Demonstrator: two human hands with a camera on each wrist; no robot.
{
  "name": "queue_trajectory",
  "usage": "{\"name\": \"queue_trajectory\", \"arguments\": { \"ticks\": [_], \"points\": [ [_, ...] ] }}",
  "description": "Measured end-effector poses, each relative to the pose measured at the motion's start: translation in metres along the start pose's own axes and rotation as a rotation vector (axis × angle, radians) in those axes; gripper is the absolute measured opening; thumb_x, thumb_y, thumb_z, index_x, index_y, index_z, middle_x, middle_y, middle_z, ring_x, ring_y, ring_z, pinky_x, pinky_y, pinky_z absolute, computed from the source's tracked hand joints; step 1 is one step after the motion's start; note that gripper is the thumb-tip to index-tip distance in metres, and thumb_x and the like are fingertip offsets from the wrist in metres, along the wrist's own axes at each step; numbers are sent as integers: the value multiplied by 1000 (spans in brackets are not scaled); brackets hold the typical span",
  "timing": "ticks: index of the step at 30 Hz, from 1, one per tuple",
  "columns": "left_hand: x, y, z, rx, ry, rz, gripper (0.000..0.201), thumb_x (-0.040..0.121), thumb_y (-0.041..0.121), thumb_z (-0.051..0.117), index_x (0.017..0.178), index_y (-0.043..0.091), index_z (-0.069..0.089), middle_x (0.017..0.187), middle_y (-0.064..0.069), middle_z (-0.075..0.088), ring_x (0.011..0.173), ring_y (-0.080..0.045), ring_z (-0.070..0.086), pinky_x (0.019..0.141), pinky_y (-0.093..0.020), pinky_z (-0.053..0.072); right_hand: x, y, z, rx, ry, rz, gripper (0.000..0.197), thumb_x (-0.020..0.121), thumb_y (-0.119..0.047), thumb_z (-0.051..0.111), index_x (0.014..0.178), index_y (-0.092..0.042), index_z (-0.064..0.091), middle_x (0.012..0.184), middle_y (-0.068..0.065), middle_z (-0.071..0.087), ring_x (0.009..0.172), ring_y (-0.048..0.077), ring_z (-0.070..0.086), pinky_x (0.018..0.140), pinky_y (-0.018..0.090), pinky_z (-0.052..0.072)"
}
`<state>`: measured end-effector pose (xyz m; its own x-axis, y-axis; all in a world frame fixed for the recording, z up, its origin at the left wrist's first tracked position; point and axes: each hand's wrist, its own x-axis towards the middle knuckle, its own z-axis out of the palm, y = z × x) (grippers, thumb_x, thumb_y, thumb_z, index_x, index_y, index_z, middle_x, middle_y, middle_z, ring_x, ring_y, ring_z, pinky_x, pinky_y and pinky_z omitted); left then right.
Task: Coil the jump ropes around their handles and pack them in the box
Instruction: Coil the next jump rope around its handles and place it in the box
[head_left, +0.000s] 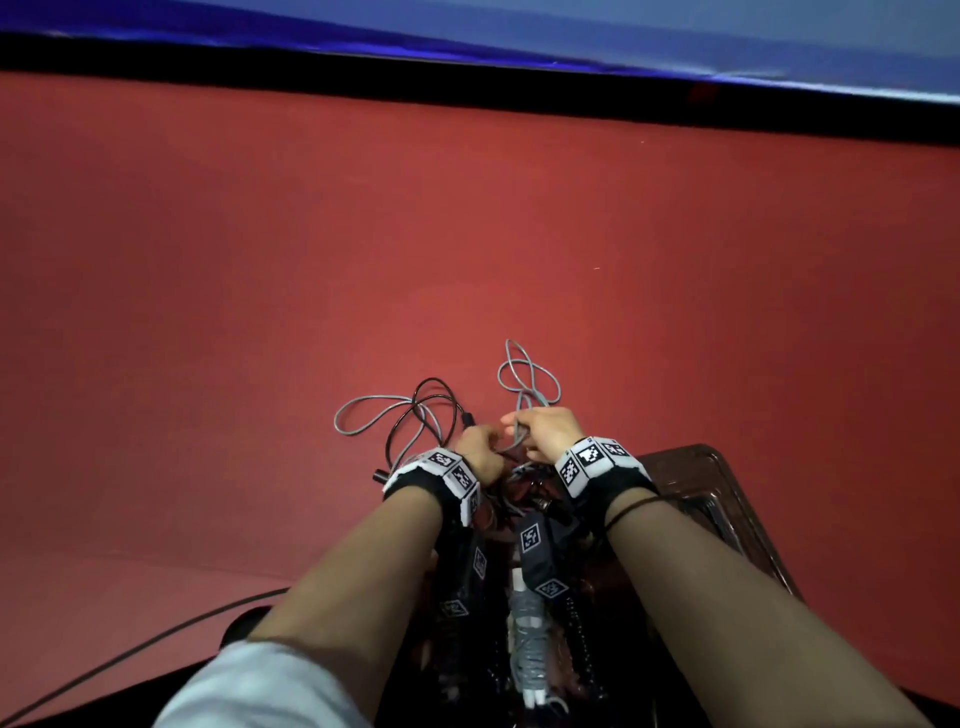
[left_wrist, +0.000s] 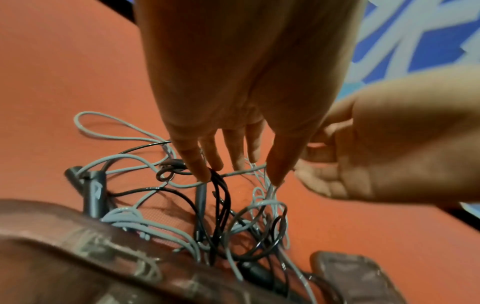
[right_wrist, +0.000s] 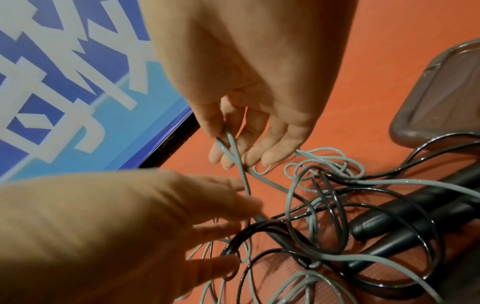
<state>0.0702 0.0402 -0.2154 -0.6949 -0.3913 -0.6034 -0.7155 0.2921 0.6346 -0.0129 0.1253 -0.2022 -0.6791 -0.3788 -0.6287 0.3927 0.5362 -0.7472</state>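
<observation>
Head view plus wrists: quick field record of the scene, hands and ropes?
surface: red mat
grey rope: loose loops, tangled with black rope
left hand: fingers down in the tangle, black rope at fingertips
right hand: pinches a grey rope strand
handles: dark, lying under the tangle
box: dark, near the right forearm
coiling: not yet done

The right hand (right_wrist: 254, 82) pinches a grey rope (right_wrist: 235, 152) above the red table (right_wrist: 358, 92); the left hand (right_wrist: 116, 226) reaches into tangled black rope (right_wrist: 340, 207). Dark handles (right_wrist: 405, 222) lie beneath.
</observation>
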Motion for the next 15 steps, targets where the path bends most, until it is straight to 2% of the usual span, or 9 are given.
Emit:
{"name": "queue_trajectory", "arguments": {
  "ticks": [1,3,4,5,6,8,11,14,15],
  "points": [
    [3,-2,4,110,-9,9,46,78,15,74,123,12,63,122,-10,67,115,-26,62,98,-34,49,-2,0,-2,3,-21,14,19,92,-15,56,97,-10,73,86,4,68,69,12,56,53,20,37],
    [7,-1,6,292,-3,1,29,82,27,72,106,12,69,108,-12,70,103,-28,66,81,-29,50,-3,1,-6,-4,-51,35,25,93,-17,57,109,-3,70,90,3,67,78,12,59,59,21,40],
    [8,0,5,333,7,-6,26,86,31,69,100,10,70,104,-14,70,99,-29,66,76,-29,48,-1,3,-8,-9,-51,42,27,93,-17,57,112,-1,69,89,3,66,76,11,59,59,20,41],
    [12,0,5,354,29,-2,27,90,34,65,98,9,70,102,-16,70,98,-31,66,75,-30,47,1,7,-10,-13,-40,44,27,93,-14,56,113,-1,68,87,3,64,70,10,57,57,19,40],
    [13,1,2,331,57,-11,30,93,35,60,100,8,71,104,-17,70,99,-32,65,77,-32,48,4,10,-13,-22,-27,40,26,93,-11,53,113,-3,69,88,3,63,65,7,54,54,18,39],
    [16,5,1,251,134,-8,33,98,33,52,108,8,71,109,-18,69,104,-35,64,84,-33,48,9,16,-20,-47,-2,55,28,93,-7,52,115,-8,69,94,2,62,69,7,53,55,17,40],
    [18,14,-1,84,231,19,33,102,28,45,113,9,69,112,-19,68,108,-36,62,88,-33,47,18,27,-29,-68,10,136,35,94,-10,54,127,0,58,102,7,53,90,18,52,74,26,49],
    [10,20,-9,22,435,90,35,103,24,41,103,1,66,104,-23,68,100,-38,61,71,-32,37,24,42,-31,-24,19,206,37,95,-13,52,130,-1,53,105,11,51,95,23,51,90,36,50],
    [8,19,-12,20,516,97,35,103,26,41,95,2,64,99,-24,67,95,-39,61,67,-32,33,26,45,-30,1,25,224,32,95,-12,53,125,-3,55,104,12,52,93,24,53,87,37,51]
  ]
}}
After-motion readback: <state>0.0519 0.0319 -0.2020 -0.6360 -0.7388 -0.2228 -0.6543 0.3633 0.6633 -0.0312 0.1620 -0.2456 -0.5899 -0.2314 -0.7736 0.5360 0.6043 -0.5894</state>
